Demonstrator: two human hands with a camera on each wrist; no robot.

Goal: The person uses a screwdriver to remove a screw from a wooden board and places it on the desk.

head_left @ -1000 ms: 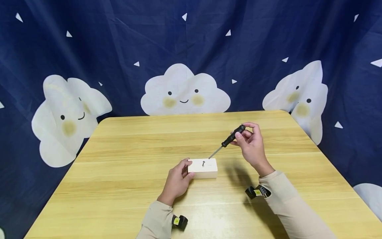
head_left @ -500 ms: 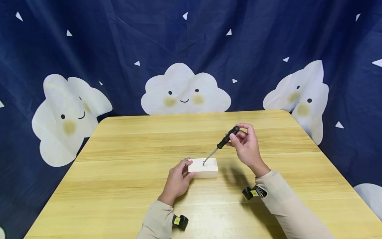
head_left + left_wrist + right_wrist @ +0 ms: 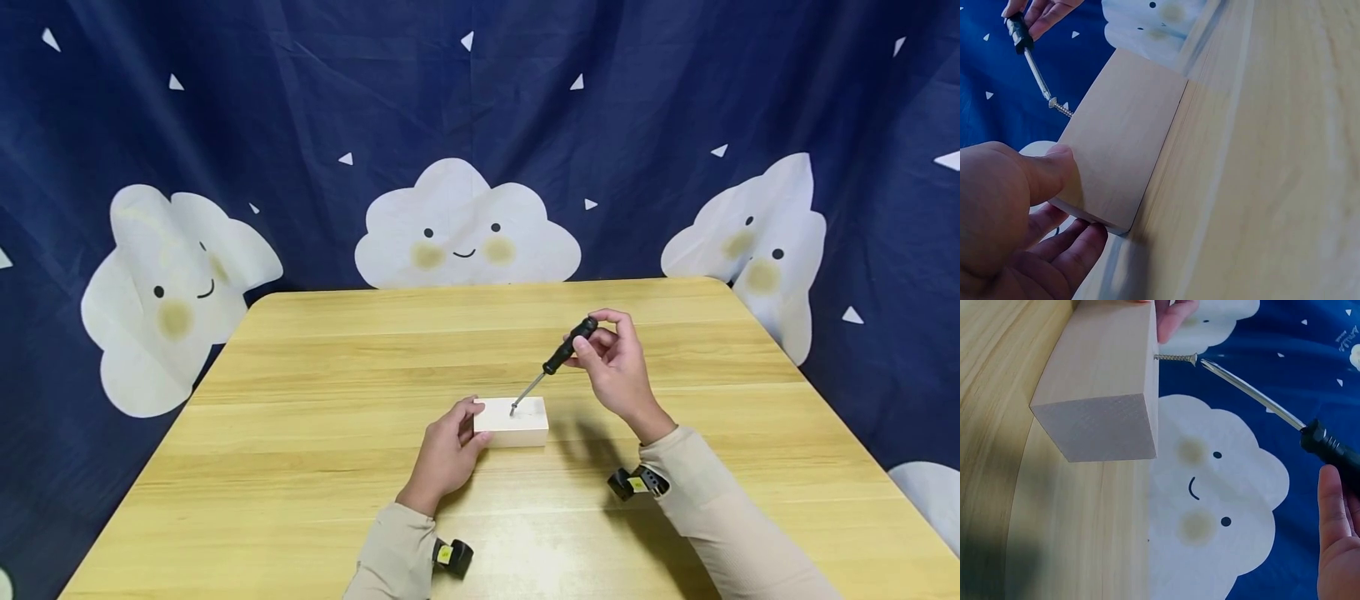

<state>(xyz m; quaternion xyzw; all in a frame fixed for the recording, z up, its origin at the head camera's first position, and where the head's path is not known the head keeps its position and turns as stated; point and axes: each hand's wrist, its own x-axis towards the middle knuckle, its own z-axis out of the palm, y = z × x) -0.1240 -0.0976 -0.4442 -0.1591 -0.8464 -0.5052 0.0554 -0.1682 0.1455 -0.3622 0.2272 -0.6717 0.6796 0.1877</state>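
A pale wooden block (image 3: 525, 425) lies on the table, and my left hand (image 3: 444, 454) grips its left end between thumb and fingers. From the block's top face a screw (image 3: 1175, 358) stands up, most of its thread showing. My right hand (image 3: 618, 371) holds a black-handled screwdriver (image 3: 570, 346) slanted down to the left. The cross-shaped tip of the screwdriver is right at the screw head in the right wrist view, and its shaft leans well away from the screw's line. In the left wrist view the thumb (image 3: 1054, 172) presses the near side of the block.
The light wood-grain table (image 3: 337, 375) spreads around both hands. Behind it hangs a dark blue curtain (image 3: 630, 100) with white clouds and small triangles. Each wrist wears a black strapped camera, such as the left wrist camera (image 3: 453, 558).
My right hand has moved left and slightly down, bringing the screwdriver tip from beyond the screw to its head. The left hand and the block have stayed in place.
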